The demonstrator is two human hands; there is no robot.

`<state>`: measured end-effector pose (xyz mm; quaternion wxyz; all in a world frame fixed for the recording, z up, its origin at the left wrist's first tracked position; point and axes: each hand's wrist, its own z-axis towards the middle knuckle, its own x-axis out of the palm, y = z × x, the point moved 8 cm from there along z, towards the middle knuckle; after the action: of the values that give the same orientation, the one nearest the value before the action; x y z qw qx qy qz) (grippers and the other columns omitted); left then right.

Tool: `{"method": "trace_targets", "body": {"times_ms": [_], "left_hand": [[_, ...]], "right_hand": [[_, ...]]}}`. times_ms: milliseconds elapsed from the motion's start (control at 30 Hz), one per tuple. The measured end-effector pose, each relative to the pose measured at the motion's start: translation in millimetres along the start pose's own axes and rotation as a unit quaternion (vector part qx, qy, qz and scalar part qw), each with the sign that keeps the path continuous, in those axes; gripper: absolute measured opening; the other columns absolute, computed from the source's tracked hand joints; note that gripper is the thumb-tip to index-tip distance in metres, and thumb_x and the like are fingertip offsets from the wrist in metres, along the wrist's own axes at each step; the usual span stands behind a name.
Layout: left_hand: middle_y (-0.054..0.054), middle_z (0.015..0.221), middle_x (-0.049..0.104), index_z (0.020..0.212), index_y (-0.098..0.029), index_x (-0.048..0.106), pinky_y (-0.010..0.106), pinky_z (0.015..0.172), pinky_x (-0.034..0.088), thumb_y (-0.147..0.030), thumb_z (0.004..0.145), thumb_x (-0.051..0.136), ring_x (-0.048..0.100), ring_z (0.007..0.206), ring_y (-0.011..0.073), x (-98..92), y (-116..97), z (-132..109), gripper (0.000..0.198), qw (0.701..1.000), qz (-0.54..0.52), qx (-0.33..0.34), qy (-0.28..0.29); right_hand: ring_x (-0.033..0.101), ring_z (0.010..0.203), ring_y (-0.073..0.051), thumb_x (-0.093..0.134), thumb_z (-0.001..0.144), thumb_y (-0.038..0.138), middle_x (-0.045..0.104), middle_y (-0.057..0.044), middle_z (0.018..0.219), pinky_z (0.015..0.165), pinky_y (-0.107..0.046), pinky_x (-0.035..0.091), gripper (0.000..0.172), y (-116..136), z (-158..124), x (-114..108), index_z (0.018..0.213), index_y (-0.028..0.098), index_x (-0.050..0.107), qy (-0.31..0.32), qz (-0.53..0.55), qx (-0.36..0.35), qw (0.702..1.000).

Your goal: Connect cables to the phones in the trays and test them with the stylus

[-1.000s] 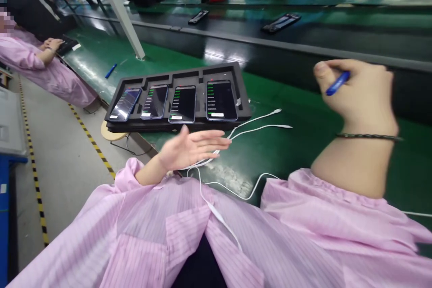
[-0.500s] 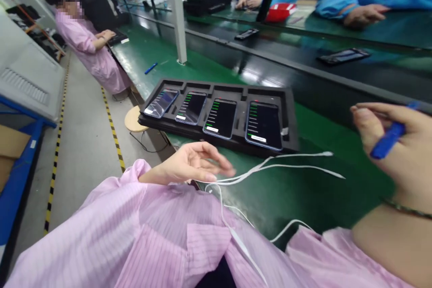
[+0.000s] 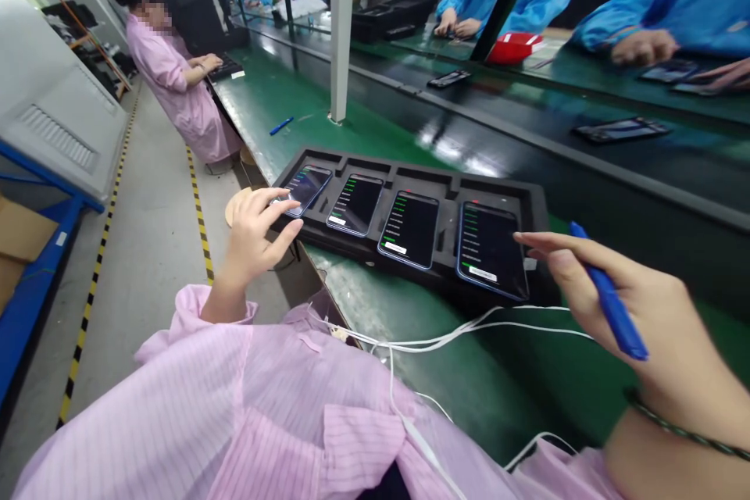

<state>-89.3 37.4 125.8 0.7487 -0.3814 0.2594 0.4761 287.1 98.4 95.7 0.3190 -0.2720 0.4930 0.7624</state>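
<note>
A black foam tray [image 3: 537,207] lies on the green bench and holds several smartphones in a row, their dark screens showing lists of text. My left hand [image 3: 255,238], fingers apart, is at the near left corner of the leftmost phone [image 3: 312,189]; its fingertips reach that phone's lower edge. At the other end, my right hand [image 3: 656,297] has a blue pen [image 3: 615,312] tucked in its grip. Its extended index fingertip is at the right side of the rightmost phone [image 3: 489,238]; whether it touches the screen I cannot tell.
White cables [image 3: 433,342] run along the bench in front of the tray. Another blue pen [image 3: 282,126] lies beyond it, near a white post [image 3: 340,39]. Behind is a dark conveyor strip with a phone [image 3: 621,130] on it. A co-worker in pink [image 3: 176,86] stands at left; others in blue sit opposite.
My left hand has moved from above the cables up and left to the leftmost phone. My right hand, still with the pen, has come left to the rightmost phone. The view has shifted slightly.
</note>
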Motion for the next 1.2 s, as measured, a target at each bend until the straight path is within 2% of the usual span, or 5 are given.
{"method": "trace_targets", "body": {"times_ms": [167, 467, 800, 1067, 1200], "left_hand": [[0.011, 0.138, 0.057, 0.118, -0.025, 0.066, 0.057, 0.113, 0.022, -0.047, 0.1, 0.038, 0.05, 0.128, 0.0293, 28.1, -7.4, 12.9, 0.04, 0.994, 0.061, -0.005, 0.093], [0.01, 0.139, 0.055, 0.117, -0.028, 0.067, 0.052, 0.107, 0.026, -0.045, 0.1, 0.036, 0.05, 0.128, 0.0302, 51.3, -38.9, 12.4, 0.039, 0.993, -0.024, 0.082, 0.076], [0.016, 0.131, 0.059, 0.12, -0.026, 0.065, 0.063, 0.103, 0.027, -0.051, 0.1, 0.026, 0.051, 0.124, 0.0377, 17.8, 87.6, 11.0, 0.05, 0.984, 0.051, -0.168, -0.033], [0.013, 0.135, 0.057, 0.118, -0.025, 0.068, 0.058, 0.112, 0.023, -0.066, 0.097, 0.015, 0.046, 0.131, 0.0346, 28.6, 95.2, 19.7, 0.07, 0.99, 0.005, -0.138, 0.014], [0.015, 0.13, 0.061, 0.118, -0.018, 0.066, 0.05, 0.107, 0.039, -0.082, 0.086, 0.014, 0.055, 0.123, 0.0336, 51.2, 116.7, 42.6, 0.089, 0.968, -0.171, -0.169, 0.07]], "right_hand": [[0.073, 0.081, -0.028, 0.033, 0.088, 0.075, 0.075, -0.01, 0.084, 0.07, -0.037, 0.057, 0.061, -3.1, -0.4, 0.8, 0.093, 0.024, 0.067, -0.014, 0.022, 0.013, 1.0], [0.069, 0.077, -0.025, 0.022, 0.095, 0.066, 0.074, -0.007, 0.078, 0.084, -0.043, 0.05, 0.063, -27.0, 3.2, 2.7, 0.096, 0.022, 0.068, -0.064, -0.025, -0.024, 0.997], [0.061, 0.097, -0.027, 0.028, 0.1, 0.041, 0.072, -0.005, 0.098, 0.093, -0.05, 0.036, 0.045, -31.3, -2.5, 29.0, 0.097, 0.028, 0.07, -0.042, -0.067, -0.051, 0.996], [0.056, 0.103, -0.027, 0.029, 0.099, 0.042, 0.07, -0.006, 0.1, 0.093, -0.05, 0.029, 0.041, -10.2, 8.5, 41.4, 0.097, 0.028, 0.068, -0.015, -0.064, -0.057, 0.996], [0.056, 0.104, -0.027, 0.041, 0.097, 0.041, 0.069, -0.005, 0.102, 0.095, -0.049, 0.027, 0.026, 28.6, 28.0, 65.1, 0.099, 0.029, 0.063, 0.073, -0.046, -0.142, 0.986]]}}
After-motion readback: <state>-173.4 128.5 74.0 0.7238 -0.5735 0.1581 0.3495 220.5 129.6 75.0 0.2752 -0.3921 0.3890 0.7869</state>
